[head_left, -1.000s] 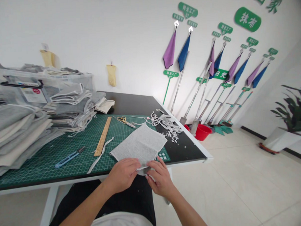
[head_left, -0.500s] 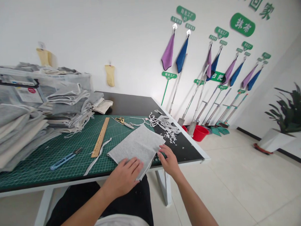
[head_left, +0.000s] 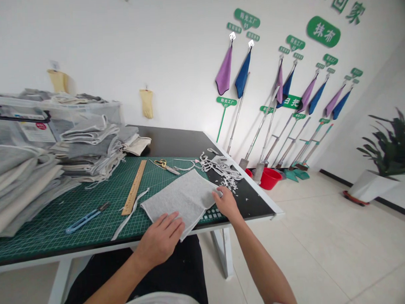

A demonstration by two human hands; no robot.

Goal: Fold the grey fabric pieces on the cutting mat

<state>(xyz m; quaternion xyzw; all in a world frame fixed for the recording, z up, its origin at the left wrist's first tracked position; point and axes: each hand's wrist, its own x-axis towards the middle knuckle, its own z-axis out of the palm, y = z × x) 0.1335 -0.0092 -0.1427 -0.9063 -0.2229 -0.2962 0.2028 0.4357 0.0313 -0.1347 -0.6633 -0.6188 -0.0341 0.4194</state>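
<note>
A square piece of grey cloth (head_left: 180, 192) lies at an angle on the green cutting mat (head_left: 91, 200), its near corner hanging over the table's front edge. My left hand (head_left: 162, 237) rests on the near left part of the cloth with its fingers stretched out. At the right corner, my right hand (head_left: 227, 202) pinches the cloth between thumb and fingers. Left of the cloth are a loose pale fabric strip (head_left: 131, 214) and a wooden ruler (head_left: 133, 187). Gold-handled scissors (head_left: 166, 166) lie just beyond it. Farther left is a blue-handled cutter (head_left: 87, 219).
Stacks of folded grey cloth (head_left: 89, 149) and a clear plastic box (head_left: 55, 117) crowd the left side. Fabric scraps (head_left: 221, 169) are heaped near the table's right edge. Mops, a red bucket (head_left: 270, 178) and a potted plant (head_left: 385, 163) stand beyond on the floor.
My right hand has closed on the cloth's right corner, where its fingers were looser before. My left hand has slid slightly left, and the cloth has shifted a little left.
</note>
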